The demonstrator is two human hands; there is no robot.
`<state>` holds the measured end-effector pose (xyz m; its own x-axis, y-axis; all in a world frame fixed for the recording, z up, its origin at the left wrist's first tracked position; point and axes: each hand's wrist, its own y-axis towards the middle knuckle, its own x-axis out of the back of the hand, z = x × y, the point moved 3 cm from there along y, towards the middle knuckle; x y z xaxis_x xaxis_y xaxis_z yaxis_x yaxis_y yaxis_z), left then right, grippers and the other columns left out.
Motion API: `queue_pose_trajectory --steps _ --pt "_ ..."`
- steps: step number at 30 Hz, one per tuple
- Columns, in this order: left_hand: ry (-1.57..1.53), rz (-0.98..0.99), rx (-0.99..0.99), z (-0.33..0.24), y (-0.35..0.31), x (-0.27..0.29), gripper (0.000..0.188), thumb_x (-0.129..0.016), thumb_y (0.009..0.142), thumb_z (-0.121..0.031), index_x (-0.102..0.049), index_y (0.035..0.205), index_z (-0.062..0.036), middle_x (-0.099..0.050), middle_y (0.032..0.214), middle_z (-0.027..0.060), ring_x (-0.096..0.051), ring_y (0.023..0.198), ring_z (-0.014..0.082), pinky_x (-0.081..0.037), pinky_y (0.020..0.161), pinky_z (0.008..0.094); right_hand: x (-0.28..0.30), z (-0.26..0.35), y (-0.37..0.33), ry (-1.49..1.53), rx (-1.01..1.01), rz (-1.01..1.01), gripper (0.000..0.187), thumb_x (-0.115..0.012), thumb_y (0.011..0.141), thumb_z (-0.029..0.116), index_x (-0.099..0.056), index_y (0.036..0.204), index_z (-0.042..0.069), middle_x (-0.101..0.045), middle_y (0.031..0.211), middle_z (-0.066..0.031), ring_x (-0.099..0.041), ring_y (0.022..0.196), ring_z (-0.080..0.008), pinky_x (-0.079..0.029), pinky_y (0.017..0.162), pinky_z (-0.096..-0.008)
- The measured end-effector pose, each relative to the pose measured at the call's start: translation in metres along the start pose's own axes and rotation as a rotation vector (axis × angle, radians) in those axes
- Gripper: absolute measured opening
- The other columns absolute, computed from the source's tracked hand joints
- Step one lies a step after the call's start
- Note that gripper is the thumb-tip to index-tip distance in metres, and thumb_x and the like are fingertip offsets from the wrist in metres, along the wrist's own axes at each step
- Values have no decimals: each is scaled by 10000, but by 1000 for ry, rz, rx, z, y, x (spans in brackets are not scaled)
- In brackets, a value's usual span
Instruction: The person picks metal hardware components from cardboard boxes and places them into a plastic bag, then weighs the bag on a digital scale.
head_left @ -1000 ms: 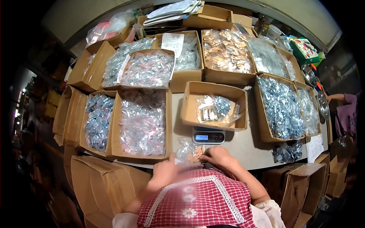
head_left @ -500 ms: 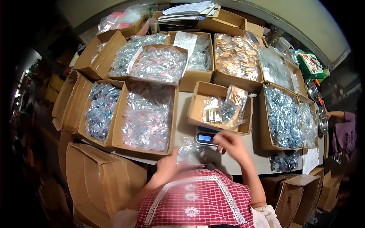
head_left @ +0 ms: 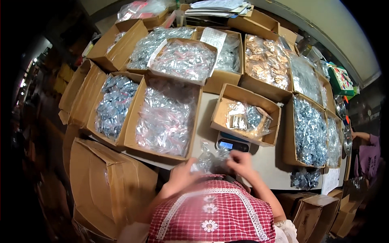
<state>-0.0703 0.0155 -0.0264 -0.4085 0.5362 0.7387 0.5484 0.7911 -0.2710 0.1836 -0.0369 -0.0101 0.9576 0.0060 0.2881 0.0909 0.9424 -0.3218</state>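
Against the apron front, my left hand lies at the near edge of the table, its fingertips beside clear plastic bags; motion blur hides how its fingers are set. My right hand is closed in a pinch on a crinkled clear plastic bag, just in front of a small digital scale with a lit display. On the scale rests a cardboard box holding small bags of copper-coloured and silvery parts.
Left of the scale stands a large carton full of clear bags, next to one of grey-blue parts. At right is a box of shiny metal pieces. A shallow tray tops boxes behind. Empty-looking cartons stand lower left.
My right hand has come down and left from beside the scale display and now pinches a clear bag. A bag in the box on the scale lies lower. The whole view has shifted slightly.
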Motion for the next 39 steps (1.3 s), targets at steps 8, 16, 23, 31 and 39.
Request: queue_pose_trajectory --steps 8,16,23,31,39 --pt "-72 -92 16 0 -4 0 419 -724 839 -315 -547 1184 -157 -669 839 194 -661 718 364 -508 640 452 57 64 -8 524 56 -310 295 -524 1028 273 -647 1055 7 -675 764 -81 -604 576 -108 -446 506 -221" --pt "-217 -219 -88 8 -7 -3 417 -718 850 -243 -623 1252 -193 -667 786 113 -603 568 227 -478 559 346 -57 -2 28 -527 169 113 419 -697 846 375 -559 1022 21 -654 860 -212 -660 804 -398 -522 712 -475" --pt "-363 -252 -98 38 -12 -16 368 -746 817 -173 -670 1176 -144 -644 744 55 -491 528 106 -407 509 270 -49 -5 21 -205 226 -23 228 -701 733 210 -584 738 14 -577 762 -143 -587 703 -347 -469 645 -421" --pt "-293 -345 -160 29 -12 -14 362 -741 811 -192 -678 1166 -160 -625 697 63 -475 478 142 -397 483 299 -68 36 55 -640 634 -129 483 -717 746 203 -569 1185 70 -541 1120 -242 -559 996 -396 -487 813 -451" --pt "-508 -213 -141 43 -10 -22 331 -730 840 -43 -654 1160 -2 -682 904 -5 -553 703 14 -462 599 190 -98 3 40 -552 523 219 354 -728 661 159 -648 999 90 -651 878 -152 -637 860 -376 -528 744 -465"
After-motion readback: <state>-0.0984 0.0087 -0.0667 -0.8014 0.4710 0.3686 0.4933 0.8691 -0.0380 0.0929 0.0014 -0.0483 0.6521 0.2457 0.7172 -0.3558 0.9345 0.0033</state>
